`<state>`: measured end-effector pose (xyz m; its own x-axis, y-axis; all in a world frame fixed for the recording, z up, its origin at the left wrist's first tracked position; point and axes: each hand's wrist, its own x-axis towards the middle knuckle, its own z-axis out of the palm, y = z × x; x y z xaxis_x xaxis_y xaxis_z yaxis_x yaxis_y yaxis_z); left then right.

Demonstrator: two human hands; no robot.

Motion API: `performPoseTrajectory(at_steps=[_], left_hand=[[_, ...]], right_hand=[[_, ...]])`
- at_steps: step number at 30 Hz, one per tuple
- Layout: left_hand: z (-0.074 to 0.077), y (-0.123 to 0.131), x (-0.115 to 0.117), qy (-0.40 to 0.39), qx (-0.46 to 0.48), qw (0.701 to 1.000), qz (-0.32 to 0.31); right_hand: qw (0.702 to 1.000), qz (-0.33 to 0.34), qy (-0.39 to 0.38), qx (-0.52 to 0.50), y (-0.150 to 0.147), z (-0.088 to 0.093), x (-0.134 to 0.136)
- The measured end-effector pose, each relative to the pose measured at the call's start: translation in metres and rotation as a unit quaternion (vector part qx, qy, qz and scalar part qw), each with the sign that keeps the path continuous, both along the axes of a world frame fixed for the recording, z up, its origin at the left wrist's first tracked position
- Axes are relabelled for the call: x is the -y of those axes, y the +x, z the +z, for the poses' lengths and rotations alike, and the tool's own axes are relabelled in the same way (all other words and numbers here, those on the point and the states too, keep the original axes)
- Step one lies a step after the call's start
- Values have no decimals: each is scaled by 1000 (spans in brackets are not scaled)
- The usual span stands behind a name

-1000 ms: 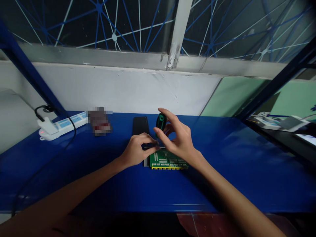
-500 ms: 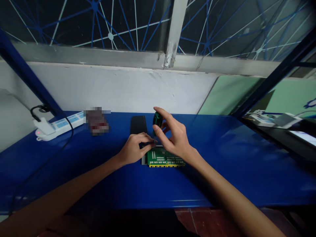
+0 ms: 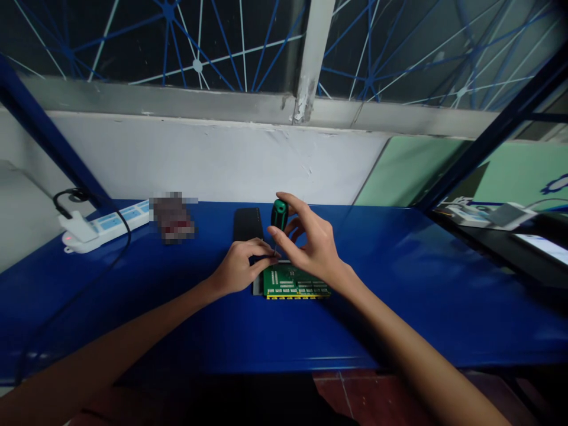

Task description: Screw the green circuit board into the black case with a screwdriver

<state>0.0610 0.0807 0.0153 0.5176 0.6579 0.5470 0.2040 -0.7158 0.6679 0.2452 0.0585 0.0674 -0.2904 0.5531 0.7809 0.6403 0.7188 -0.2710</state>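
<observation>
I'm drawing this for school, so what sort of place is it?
Probably an electronics workbench: the right hand holds a screwdriver, a circuit board is there, and a power strip lies on the table.

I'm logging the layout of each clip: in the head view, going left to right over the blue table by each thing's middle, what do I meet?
White power strip → pixelated patch → left hand → green-and-black screwdriver → right hand.
</observation>
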Motion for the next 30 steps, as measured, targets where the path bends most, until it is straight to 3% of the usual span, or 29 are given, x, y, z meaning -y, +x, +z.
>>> performPoseTrajectory(at_steps=[5, 12, 30], left_hand=[[4, 2, 3, 10, 0, 1000, -12], [-2, 3, 3, 32, 23, 999, 37], [3, 2, 3, 4, -10, 1000, -24]], right_hand=[[1000, 7, 1, -10, 0, -1, 0], [1000, 8, -1, -7, 1, 0, 0], [1000, 12, 1, -7, 1, 5, 2]])
